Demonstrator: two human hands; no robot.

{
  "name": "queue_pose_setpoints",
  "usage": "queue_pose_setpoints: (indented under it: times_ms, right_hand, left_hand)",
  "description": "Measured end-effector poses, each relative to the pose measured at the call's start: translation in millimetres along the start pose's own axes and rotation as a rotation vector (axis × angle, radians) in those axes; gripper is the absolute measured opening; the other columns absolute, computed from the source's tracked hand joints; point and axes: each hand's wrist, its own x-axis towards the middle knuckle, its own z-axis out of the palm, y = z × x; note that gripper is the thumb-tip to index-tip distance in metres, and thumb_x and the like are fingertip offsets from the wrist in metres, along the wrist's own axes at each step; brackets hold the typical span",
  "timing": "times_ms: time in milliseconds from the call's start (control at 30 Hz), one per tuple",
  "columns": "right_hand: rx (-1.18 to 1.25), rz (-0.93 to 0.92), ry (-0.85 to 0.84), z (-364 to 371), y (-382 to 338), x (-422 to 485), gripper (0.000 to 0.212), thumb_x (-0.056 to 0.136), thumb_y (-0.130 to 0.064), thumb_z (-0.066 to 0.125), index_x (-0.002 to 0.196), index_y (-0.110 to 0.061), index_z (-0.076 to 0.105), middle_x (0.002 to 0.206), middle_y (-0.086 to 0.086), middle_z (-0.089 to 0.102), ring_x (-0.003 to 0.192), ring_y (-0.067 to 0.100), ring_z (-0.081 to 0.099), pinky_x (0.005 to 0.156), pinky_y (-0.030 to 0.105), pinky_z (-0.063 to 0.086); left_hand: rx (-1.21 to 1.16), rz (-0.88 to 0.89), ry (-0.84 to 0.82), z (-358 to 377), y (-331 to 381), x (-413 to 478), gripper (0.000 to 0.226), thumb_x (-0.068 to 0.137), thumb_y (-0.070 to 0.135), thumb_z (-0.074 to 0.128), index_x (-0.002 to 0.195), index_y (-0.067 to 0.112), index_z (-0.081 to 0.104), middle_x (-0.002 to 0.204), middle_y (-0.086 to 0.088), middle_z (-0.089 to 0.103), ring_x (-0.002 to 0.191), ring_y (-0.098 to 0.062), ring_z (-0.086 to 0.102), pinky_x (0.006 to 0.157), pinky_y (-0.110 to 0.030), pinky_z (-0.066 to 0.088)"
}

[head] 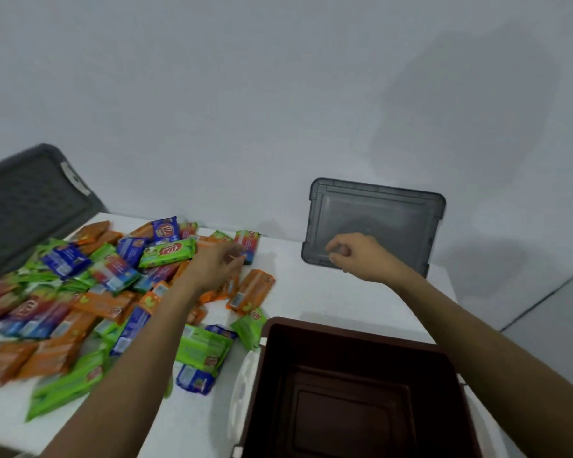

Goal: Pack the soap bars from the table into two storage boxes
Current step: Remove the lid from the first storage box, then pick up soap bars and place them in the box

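Observation:
A heap of wrapped soap bars (90, 292) in orange, green, blue and purple covers the left half of the white table (311, 292). An open dark brown storage box (354, 391) stands empty at the front right. A grey lid (377, 213) leans against the wall at the back right. My left hand (212, 266) reaches over the heap, its fingers at a soap bar (247, 244) near the far edge; blur hides whether it grips. My right hand (358, 256) is in front of the grey lid's lower edge with fingers curled; whether it holds the lid is unclear.
A dark grey lid or box (30, 206) with a white latch leans at the back left behind the heap. The brown box has a white latch (242, 385) on its left side. A plain wall rises behind the table. The table's right edge runs just beyond the brown box.

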Motion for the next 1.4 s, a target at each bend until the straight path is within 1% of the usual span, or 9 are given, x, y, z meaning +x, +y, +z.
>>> queue_pose_setpoints:
  times_ms: [200,333,467,567,733,867,1033,1233,1400]
  right_hand:
    - [-0.026,-0.053,-0.048,37,-69,65,0.029,0.096,-0.030,0.054,0.123,-0.023,0.057,0.097,0.001,0.064,0.081,0.013,0.062,0.071,0.026,0.047]
    - [-0.080,-0.035,-0.052,64,-96,114,0.033,0.097,-0.034,0.052,0.128,-0.021,0.055,0.120,0.006,0.061,0.101,0.020,0.060,0.086,0.033,0.048]
    - [-0.147,0.032,-0.051,94,-102,158,0.039,0.099,-0.039,0.049,0.134,-0.023,0.050,0.130,0.008,0.058,0.111,0.022,0.057,0.075,0.029,0.039]
    - [-0.199,0.050,-0.073,111,-103,181,0.042,0.099,-0.034,0.049,0.137,-0.018,0.046,0.134,0.010,0.056,0.116,0.026,0.054,0.077,0.030,0.038]
    - [-0.230,0.063,-0.148,135,-95,213,0.048,0.088,-0.041,0.064,0.126,-0.015,0.051,0.122,0.009,0.060,0.106,0.024,0.059,0.076,0.033,0.048]
    - [-0.125,0.137,-0.279,138,-90,221,0.057,0.081,-0.039,0.074,0.127,-0.019,0.046,0.120,0.003,0.055,0.104,0.023,0.059,0.073,0.039,0.060]
    - [-0.249,0.125,-0.251,142,-86,231,0.085,0.073,-0.045,0.080,0.141,-0.015,0.039,0.134,0.011,0.048,0.119,0.026,0.051,0.095,0.042,0.050]
    - [-0.350,0.157,-0.186,137,-86,234,0.073,0.065,-0.057,0.080,0.119,-0.018,0.051,0.118,0.008,0.046,0.107,0.023,0.049,0.090,0.042,0.051]
    - [-0.201,0.100,-0.157,128,-90,228,0.048,0.080,-0.036,0.075,0.114,-0.022,0.044,0.116,0.007,0.061,0.101,0.021,0.061,0.088,0.044,0.054]
  left_hand:
    - [0.111,-0.024,0.024,-43,-46,17,0.033,0.095,0.027,0.057,0.124,0.013,0.061,0.116,-0.005,0.066,0.103,-0.018,0.062,0.085,-0.033,0.050]
    - [0.119,-0.064,-0.001,-57,-75,40,0.034,0.095,0.028,0.056,0.124,0.012,0.061,0.121,-0.007,0.064,0.111,-0.021,0.059,0.091,-0.037,0.050]
    - [0.108,-0.136,-0.040,-63,-103,65,0.036,0.093,0.031,0.060,0.125,0.013,0.060,0.125,-0.008,0.063,0.114,-0.022,0.058,0.095,-0.036,0.047]
    - [0.155,-0.162,-0.113,-63,-115,80,0.045,0.090,0.037,0.063,0.129,0.017,0.056,0.132,-0.007,0.058,0.118,-0.022,0.055,0.097,-0.034,0.044]
    - [0.242,-0.219,-0.333,-69,-135,88,0.074,0.079,0.044,0.073,0.142,0.019,0.043,0.142,-0.008,0.047,0.126,-0.026,0.048,0.103,-0.039,0.042]
    - [0.183,-0.187,-0.311,-67,-155,80,0.074,0.074,0.051,0.074,0.137,0.024,0.047,0.138,-0.003,0.049,0.121,-0.020,0.050,0.101,-0.039,0.045]
    - [0.205,-0.172,-0.350,-70,-165,75,0.080,0.074,0.051,0.074,0.143,0.029,0.040,0.144,-0.003,0.042,0.131,-0.023,0.040,0.107,-0.046,0.038]
    - [0.239,-0.144,-0.346,-71,-165,73,0.081,0.076,0.042,0.076,0.145,0.027,0.036,0.149,-0.004,0.037,0.136,-0.024,0.035,0.112,-0.044,0.033]
    - [0.247,-0.120,-0.267,-72,-162,67,0.083,0.075,0.043,0.077,0.145,0.022,0.037,0.149,-0.004,0.037,0.135,-0.024,0.036,0.112,-0.042,0.034]
